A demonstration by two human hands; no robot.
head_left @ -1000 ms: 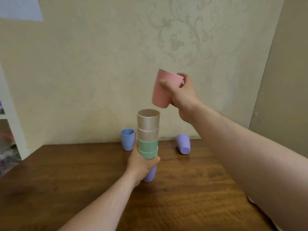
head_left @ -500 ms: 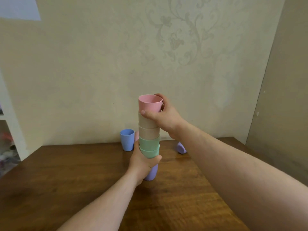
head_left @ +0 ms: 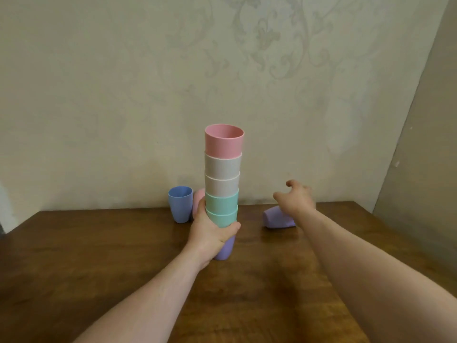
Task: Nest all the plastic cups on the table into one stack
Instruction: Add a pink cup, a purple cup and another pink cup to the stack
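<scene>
A stack of nested cups (head_left: 222,184) stands upright on the wooden table (head_left: 99,256): purple at the bottom, two green, two beige, and a pink cup (head_left: 223,141) on top. My left hand (head_left: 210,231) grips the stack low down. My right hand (head_left: 295,199) hovers with its fingers spread just above a purple cup (head_left: 277,220) that lies on its side to the right. A blue cup (head_left: 180,204) stands upright behind the stack on the left. Beside it, another pink cup (head_left: 197,201) is mostly hidden by the stack and my hand.
A pale patterned wall (head_left: 123,95) rises right behind the table's far edge. A second wall (head_left: 420,169) closes in on the right. My right forearm (head_left: 371,268) crosses the table's near right part.
My right hand set the pink cup into the top of the stack, let go, and moved right and down over the lying purple cup. My left hand kept its grip.
</scene>
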